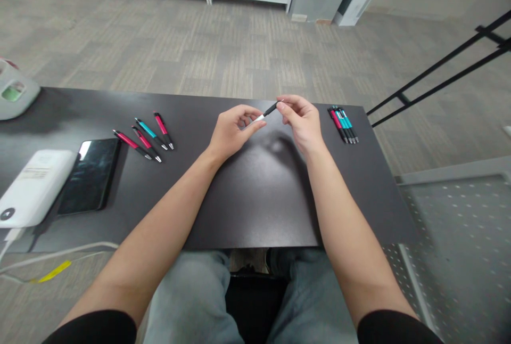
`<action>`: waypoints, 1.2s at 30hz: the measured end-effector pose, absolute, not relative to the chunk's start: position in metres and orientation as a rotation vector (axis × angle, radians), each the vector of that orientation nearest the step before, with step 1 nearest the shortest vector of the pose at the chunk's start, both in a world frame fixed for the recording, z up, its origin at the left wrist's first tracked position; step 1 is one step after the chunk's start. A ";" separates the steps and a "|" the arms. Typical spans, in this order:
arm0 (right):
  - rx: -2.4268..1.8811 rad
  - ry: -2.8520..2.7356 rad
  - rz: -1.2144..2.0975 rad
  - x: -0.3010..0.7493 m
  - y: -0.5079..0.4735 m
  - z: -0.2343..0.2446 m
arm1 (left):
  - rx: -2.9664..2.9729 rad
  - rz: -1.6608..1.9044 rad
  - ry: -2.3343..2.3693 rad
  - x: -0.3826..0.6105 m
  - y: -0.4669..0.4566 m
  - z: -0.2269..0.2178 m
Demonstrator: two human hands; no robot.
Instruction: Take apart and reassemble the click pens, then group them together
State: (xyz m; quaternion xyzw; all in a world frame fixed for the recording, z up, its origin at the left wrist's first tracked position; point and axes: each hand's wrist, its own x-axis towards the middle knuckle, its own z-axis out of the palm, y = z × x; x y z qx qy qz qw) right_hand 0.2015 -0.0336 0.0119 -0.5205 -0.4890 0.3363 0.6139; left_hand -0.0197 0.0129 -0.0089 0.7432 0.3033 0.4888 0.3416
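Note:
Above the far half of the dark table, a pen [270,110] with a white barrel and black grip is held between my two hands. My left hand [235,130] pinches the white end between thumb and fingers. At the other end, the fingertips of my right hand [300,119] close around the pen's tip, which they partly hide. To the left lie several loose pens, among them a blue pen [151,133] and a pink pen [163,130]. A row of several pens [343,124], pink and blue with black grips, lies side by side right of my right hand.
On the left are a black phone [91,176], a white power bank [38,187] with a cable [59,256], and a white device [16,91] at the table's far corner. Black metal bars [439,62] stand beyond the table's [255,200] right edge.

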 end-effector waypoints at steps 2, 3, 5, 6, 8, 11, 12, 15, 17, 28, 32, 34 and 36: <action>-1.194 -1.125 0.798 0.200 -0.034 0.014 | 1.933 1.280 0.792 -0.019 0.012 -0.008; -1.193 -1.121 0.807 0.200 -0.034 0.015 | 1.931 1.285 0.789 -0.019 0.012 -0.008; -1.191 -1.109 0.826 0.199 -0.034 0.016 | 1.926 1.299 0.771 -0.020 0.012 -0.008; -1.186 -1.100 0.843 0.198 -0.035 0.017 | 1.925 1.305 0.761 -0.020 0.012 -0.009; -1.171 -1.084 0.887 0.197 -0.036 0.019 | 1.929 1.318 0.747 -0.021 0.013 -0.009; -1.161 -1.064 0.949 0.195 -0.038 0.022 | 1.952 1.332 0.733 -0.021 0.014 -0.009; -1.163 -1.059 0.961 0.194 -0.038 0.022 | 1.959 1.332 0.735 -0.021 0.014 -0.009; -1.154 -1.040 0.981 0.192 -0.039 0.023 | 1.964 1.306 0.779 -0.021 0.013 -0.008; -1.146 -1.034 0.988 0.190 -0.039 0.023 | 1.958 1.287 0.801 -0.020 0.013 -0.008; -1.127 -1.000 0.965 0.178 -0.035 0.018 | 1.967 1.209 0.917 -0.022 0.011 -0.008; -1.153 -0.970 0.936 0.176 -0.035 0.021 | 2.044 1.149 0.926 -0.022 0.010 -0.006; -1.163 -0.972 0.933 0.176 -0.035 0.021 | 2.115 1.112 0.918 -0.022 0.009 -0.006; -1.164 -0.972 0.922 0.176 -0.035 0.020 | 2.159 1.085 0.895 -0.022 0.009 -0.006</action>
